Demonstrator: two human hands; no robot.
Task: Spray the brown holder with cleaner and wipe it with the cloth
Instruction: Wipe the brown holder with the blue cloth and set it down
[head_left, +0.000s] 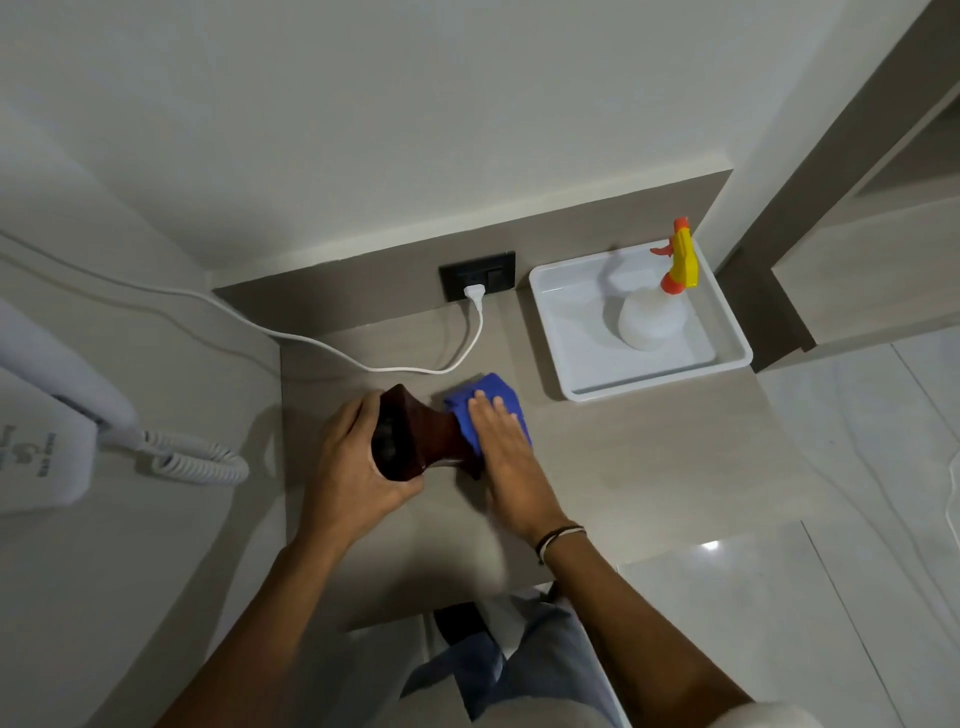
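While the left hand (348, 467) grips the brown holder (415, 441), the right hand (506, 447), fingers flat, should press the blue cloth (480, 397) firmly, rubbing toward twelve o'clock.

bare forearms no sleeves, thin dark-and-white cord bracelets (560, 538) on the right wrist, faded blue jeans (519, 670) at 6 o'clock

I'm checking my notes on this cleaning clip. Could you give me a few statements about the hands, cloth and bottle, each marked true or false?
1. The left hand grips the brown holder. True.
2. The right hand holds the spray bottle. False: it presses the blue cloth against the holder.
3. The spray bottle stands in the white tray. True.
4. The outlet has nothing plugged in. False: a white plug sits in it.
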